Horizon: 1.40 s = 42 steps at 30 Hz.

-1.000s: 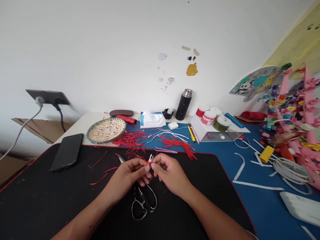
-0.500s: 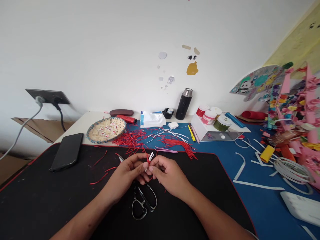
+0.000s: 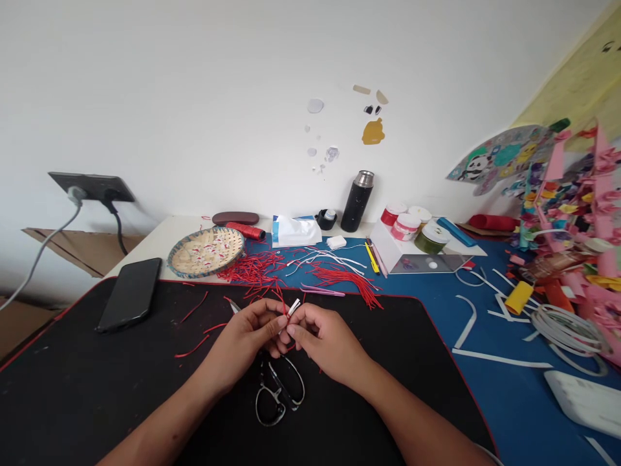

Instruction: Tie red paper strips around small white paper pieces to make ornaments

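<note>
My left hand (image 3: 252,331) is closed, thumb and fingertips pinching a small folded white strip (image 3: 294,307) with two ends sticking up. A thin red cord (image 3: 283,298) runs around the strip and comes out above the fingers. My right hand (image 3: 327,336) meets the left, its thumb and forefinger pressed together on the red cord beside the strip. The fingertips hide most of the cord there. Below both hands lie black-handled scissors (image 3: 272,406) on the black mat (image 3: 349,414); their blade tip shows left of my left hand.
Behind the hands are red cord pieces (image 3: 252,270), a red cord bundle (image 3: 352,278), purple tweezers (image 3: 323,291) and a woven basket (image 3: 177,259) with small red-and-white pieces. A phone (image 3: 130,294) lies left. White strips (image 3: 499,360) and a cable coil (image 3: 567,330) lie right.
My fingers have shifted slightly around the white strip, which leans a little more to the right. Less red cord shows in front of it. Everything else stays in place.
</note>
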Available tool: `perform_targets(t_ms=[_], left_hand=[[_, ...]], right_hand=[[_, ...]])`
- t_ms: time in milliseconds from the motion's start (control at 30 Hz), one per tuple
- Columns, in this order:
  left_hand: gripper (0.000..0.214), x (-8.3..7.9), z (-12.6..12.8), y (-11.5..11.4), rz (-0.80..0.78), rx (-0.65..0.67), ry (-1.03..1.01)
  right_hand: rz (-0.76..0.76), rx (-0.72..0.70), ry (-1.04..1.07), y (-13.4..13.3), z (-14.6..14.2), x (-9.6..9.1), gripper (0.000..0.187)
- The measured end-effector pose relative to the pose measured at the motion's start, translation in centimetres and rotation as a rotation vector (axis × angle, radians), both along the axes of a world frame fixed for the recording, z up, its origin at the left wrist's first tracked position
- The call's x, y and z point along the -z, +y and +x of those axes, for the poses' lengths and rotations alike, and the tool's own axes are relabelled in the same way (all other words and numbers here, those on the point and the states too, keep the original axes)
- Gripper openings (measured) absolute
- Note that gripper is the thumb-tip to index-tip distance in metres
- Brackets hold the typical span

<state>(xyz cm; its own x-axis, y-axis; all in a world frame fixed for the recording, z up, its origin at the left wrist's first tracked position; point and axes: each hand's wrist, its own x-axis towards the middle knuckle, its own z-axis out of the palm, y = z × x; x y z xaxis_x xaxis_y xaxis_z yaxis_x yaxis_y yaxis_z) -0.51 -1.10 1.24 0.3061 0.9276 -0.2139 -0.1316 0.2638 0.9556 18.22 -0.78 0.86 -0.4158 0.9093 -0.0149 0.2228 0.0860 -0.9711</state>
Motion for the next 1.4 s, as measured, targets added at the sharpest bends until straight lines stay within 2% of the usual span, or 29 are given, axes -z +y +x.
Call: perform_targets(t_ms=[233,700,1100,1400], left_hand=[[0.042,0.1,0.0,0.0,-0.025,-0.02,-0.008],[0.037,0.3,-0.2,0.2,0.031,-0.062,-0.004],[0.032,0.6,-0.5,0.3,0.01,-0.175,0.012],[0.031,0.8,-0.7,0.4,0.027,-0.279,-0.091]], right_hand=[[-0.011,0.003,0.002,0.0,0.0,-0.2,0.008],[0.0,-0.027,-0.025,-0.1,0.0,-0.5,0.009],[-0.043,-0.049,-0.06,-0.3,0.2,-0.9,0.009],[-0.011,-0.074,-0.075,-0.3,0.3,-1.0,0.011]])
